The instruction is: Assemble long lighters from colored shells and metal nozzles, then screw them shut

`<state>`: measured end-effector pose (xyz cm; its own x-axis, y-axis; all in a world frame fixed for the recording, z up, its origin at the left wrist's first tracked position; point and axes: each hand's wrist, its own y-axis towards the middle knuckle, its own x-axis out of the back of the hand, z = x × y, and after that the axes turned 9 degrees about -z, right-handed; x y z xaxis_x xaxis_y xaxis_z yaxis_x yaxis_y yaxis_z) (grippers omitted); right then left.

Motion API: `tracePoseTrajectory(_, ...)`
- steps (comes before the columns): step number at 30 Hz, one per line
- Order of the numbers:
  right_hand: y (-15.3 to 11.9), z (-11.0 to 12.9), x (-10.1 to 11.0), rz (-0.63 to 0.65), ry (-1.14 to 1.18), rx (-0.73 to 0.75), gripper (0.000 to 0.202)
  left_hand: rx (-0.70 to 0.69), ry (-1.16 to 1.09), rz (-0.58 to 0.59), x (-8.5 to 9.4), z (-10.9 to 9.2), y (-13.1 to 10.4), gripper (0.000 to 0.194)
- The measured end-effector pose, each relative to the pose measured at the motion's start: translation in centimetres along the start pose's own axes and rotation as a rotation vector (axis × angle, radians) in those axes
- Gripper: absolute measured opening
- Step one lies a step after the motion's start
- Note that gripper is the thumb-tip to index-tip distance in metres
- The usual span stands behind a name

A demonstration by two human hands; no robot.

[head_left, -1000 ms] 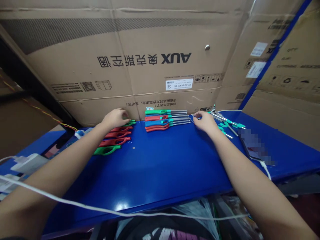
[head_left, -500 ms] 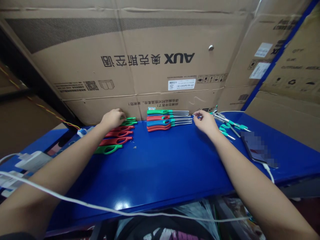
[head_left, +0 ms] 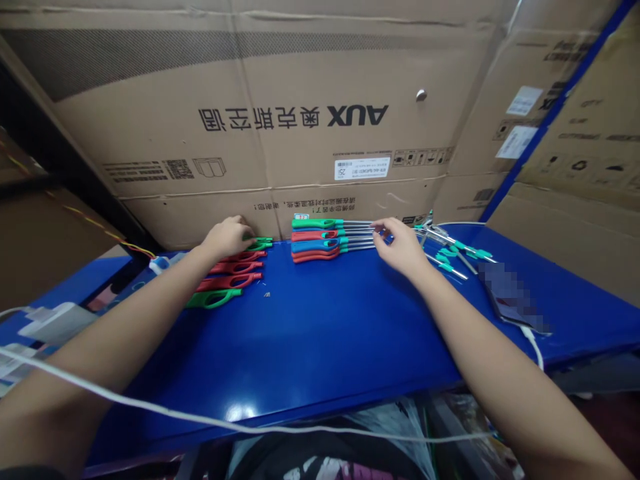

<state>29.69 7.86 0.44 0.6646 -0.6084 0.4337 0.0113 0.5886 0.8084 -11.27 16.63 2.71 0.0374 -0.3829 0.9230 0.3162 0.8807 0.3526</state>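
Note:
My left hand (head_left: 229, 237) curls over the back of a row of green and red lighter handles, its fingers closed at a green lighter handle (head_left: 262, 241); the hand covers part of it. Red lighter handles (head_left: 240, 269) and another green lighter handle (head_left: 215, 299) lie in front of it. A stack of long-necked lighters (head_left: 316, 244) in green, red and blue lies mid-table, metal tubes pointing right. My right hand (head_left: 400, 245) is at the tube ends, fingers curled in a pinch; what is between them, if anything, is hidden. Metal tubes with teal fittings (head_left: 453, 255) lie right of it.
A cardboard wall (head_left: 290, 160) stands behind the blue table (head_left: 320, 340). Small metal pins (head_left: 267, 295) lie near the handles. A phone (head_left: 513, 297) with a cable is at the right, white plugs (head_left: 57, 323) at the left. A white cable (head_left: 200, 417) crosses in front.
My right hand has moved left, from just beyond the tube ends to over them. My left hand stays at the green handle. The view has shifted slightly.

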Motion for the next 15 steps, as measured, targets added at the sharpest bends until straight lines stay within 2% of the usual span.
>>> tracePoseTrajectory(6, -0.4, 0.2, -0.3, 0.086, 0.006, 0.012, 0.019, -0.006, -0.019, 0.079, -0.8, 0.7, 0.6, 0.027)
tracePoseTrajectory(15, -0.5, 0.4, -0.3, 0.159, 0.009, -0.008, 0.022, -0.009, -0.049, 0.034, -0.3, 2.3, 0.4, 0.028)
